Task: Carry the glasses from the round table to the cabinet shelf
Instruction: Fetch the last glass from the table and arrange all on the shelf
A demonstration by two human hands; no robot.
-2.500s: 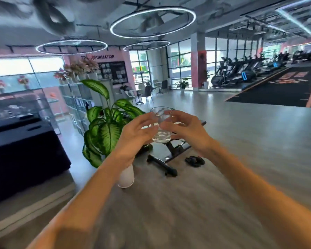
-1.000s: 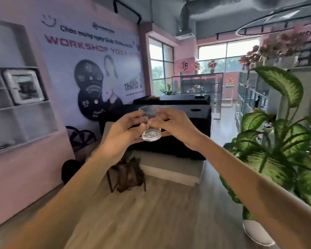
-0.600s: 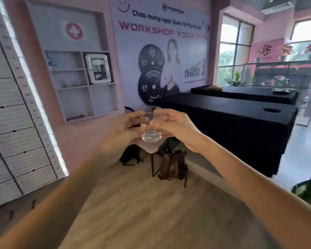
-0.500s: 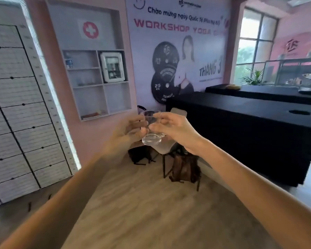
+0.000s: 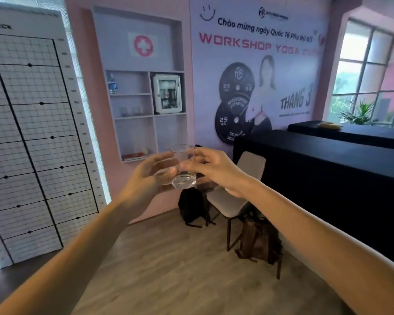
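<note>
A clear empty glass [image 5: 184,178] is held upright at chest height between both hands. My left hand [image 5: 149,176] grips it from the left, my right hand [image 5: 210,168] from the right. Straight ahead, beyond the glass, a recessed white cabinet shelf [image 5: 143,117] is set in the pink wall under a red cross sign. Two small glasses [image 5: 130,110] stand on its middle left shelf. The round table is out of view.
A white chair [image 5: 234,201] with a black backpack [image 5: 191,208] and a brown bag [image 5: 259,242] stands below the shelf. Black covered tables [image 5: 328,178] fill the right. A tall grid chart board [image 5: 32,144] stands on the left. Wooden floor lies between.
My view has swung left from the gym floor and plant to the pink wall. The cabinet shelf has come nearer and more central. Both hands keep the same hold on the glass.
</note>
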